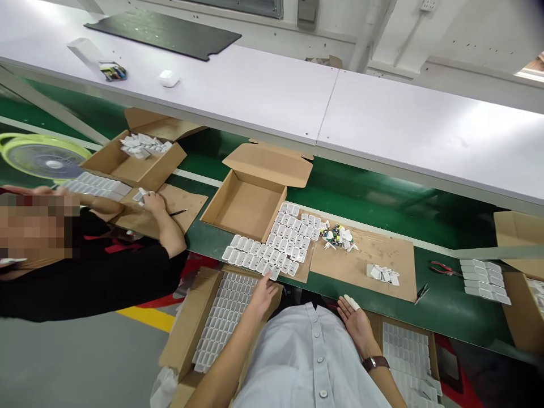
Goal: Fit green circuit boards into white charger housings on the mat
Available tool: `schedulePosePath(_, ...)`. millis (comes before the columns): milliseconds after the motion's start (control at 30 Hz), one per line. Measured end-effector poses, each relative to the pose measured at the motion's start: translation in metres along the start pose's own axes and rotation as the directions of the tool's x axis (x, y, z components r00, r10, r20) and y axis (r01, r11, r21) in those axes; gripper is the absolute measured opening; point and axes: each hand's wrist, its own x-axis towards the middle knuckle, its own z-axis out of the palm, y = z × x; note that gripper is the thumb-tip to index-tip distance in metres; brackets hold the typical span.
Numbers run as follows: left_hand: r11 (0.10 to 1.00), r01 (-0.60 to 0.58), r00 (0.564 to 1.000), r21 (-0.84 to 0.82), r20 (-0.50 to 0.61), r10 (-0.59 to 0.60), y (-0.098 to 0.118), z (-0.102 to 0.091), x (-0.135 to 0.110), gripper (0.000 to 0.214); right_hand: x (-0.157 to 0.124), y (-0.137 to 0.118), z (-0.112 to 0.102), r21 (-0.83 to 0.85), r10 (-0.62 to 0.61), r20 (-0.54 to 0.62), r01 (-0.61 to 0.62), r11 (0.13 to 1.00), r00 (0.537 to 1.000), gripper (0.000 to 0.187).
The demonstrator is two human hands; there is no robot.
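Observation:
My left hand (262,293) is at the front edge of the bench, fingers apart. Its fingertips touch or nearly touch the closest of the white rectangular plastic cases (271,271), which lie in tight slanted rows. Palm up in front of the bench edge, my right hand (356,324) is open and empty, with a white covering (352,302) on one finger. On the brown cardboard sheet (340,272) beyond it are a heap of small parts with coloured wires (339,235) and a pile of flat white pieces (385,274).
Behind the cases stands an open cardboard box (246,204). Boxes of white cases (227,311) flank my lap. Red-handled pliers (444,268), tweezers (421,293) and stacked white cases (484,280) lie right. A co-worker (127,277) works at left; a raised white shelf (263,90) spans the back.

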Motion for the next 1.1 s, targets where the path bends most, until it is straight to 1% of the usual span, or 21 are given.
schedulePosePath(67,0.997,0.043,0.998,-0.058,0.059,-0.039,-0.016,0.021,0.000,0.028,-0.003,0.004,-0.004,0.003,-0.012,-0.011,0.012,1.000,1.000,0.023)
schedulePosePath(133,0.991,0.064,0.993,-0.120,0.111,-0.050,-0.021,0.036,0.001,0.026,-0.007,0.006,-0.008,0.008,-0.033,-0.019,0.033,0.999,0.999,0.024)
schedulePosePath(167,0.986,0.070,0.990,-0.148,0.129,-0.051,-0.021,0.040,0.001,0.025,-0.010,0.007,-0.011,0.011,-0.045,-0.022,0.046,0.999,0.999,0.025)
schedulePosePath(267,0.975,0.102,0.984,-0.198,0.163,-0.070,-0.022,0.044,0.000,0.024,-0.018,0.009,-0.022,0.021,-0.081,-0.032,0.082,0.996,0.996,0.027)
schedulePosePath(367,0.967,0.165,0.974,-0.193,0.189,-0.128,-0.030,0.045,-0.004,0.026,-0.025,0.012,-0.032,0.026,-0.101,-0.048,0.102,0.994,0.994,0.025)
schedulePosePath(433,0.963,0.193,0.965,-0.188,0.215,-0.152,-0.037,0.049,-0.005,0.028,-0.026,0.012,-0.037,0.025,-0.106,-0.059,0.108,0.994,0.993,0.025)
schedulePosePath(567,0.966,0.189,0.956,-0.176,0.259,-0.140,-0.043,0.060,-0.005,0.028,-0.023,0.009,-0.038,0.009,-0.121,-0.074,0.122,0.992,0.990,0.026)
schedulePosePath(667,0.978,0.172,0.951,-0.116,0.279,-0.134,-0.047,0.060,-0.005,0.028,-0.018,0.005,-0.036,-0.042,-0.146,-0.076,0.143,0.989,0.986,0.026)
schedulePosePath(733,0.986,0.161,0.946,-0.047,0.292,-0.141,-0.051,0.053,-0.006,0.025,-0.013,0.002,-0.034,-0.111,-0.176,-0.066,0.168,0.980,0.982,0.030)
schedulePosePath(800,0.988,0.149,0.946,0.036,0.286,-0.153,-0.057,0.040,-0.006,0.021,-0.007,-0.003,-0.031,-0.218,-0.217,-0.039,0.204,0.954,0.975,0.038)
schedulePosePath(867,0.985,0.129,0.958,0.116,0.240,-0.154,-0.065,0.021,-0.004,0.020,0.000,-0.012,-0.027,-0.367,-0.261,0.012,0.247,0.897,0.965,0.043)
schedulePosePath(900,0.981,0.117,0.969,0.152,0.197,-0.146,-0.070,0.009,-0.002,0.019,0.005,-0.017,-0.024,-0.452,-0.278,0.049,0.269,0.851,0.959,0.042)
schedulePosePath(933,0.977,0.106,0.981,0.186,0.139,-0.132,-0.076,-0.004,0.001,0.020,0.009,-0.024,-0.022,-0.535,-0.288,0.093,0.292,0.793,0.953,0.039)
schedulePosePath(1000,0.962,0.095,0.995,0.255,-0.016,-0.094,-0.092,-0.031,0.006,0.023,0.017,-0.037,-0.018,-0.679,-0.283,0.202,0.342,0.649,0.938,0.030)
schedulePosePath(1033,0.949,0.104,0.992,0.297,-0.106,-0.075,-0.103,-0.045,0.009,0.025,0.021,-0.044,-0.018,-0.732,-0.264,0.262,0.369,0.572,0.928,0.027)
schedulePosePath(1067,0.931,0.125,0.979,0.344,-0.198,-0.058,-0.116,-0.057,0.011,0.027,0.025,-0.052,-0.019,-0.771,-0.233,0.319,0.394,0.500,0.919,0.026)
schedulePosePath(1100,0.903,0.157,0.956,0.399,-0.289,-0.038,-0.131,-0.067,0.014,0.029,0.030,-0.058,-0.022,-0.797,-0.190,0.365,0.411,0.442,0.911,0.028)
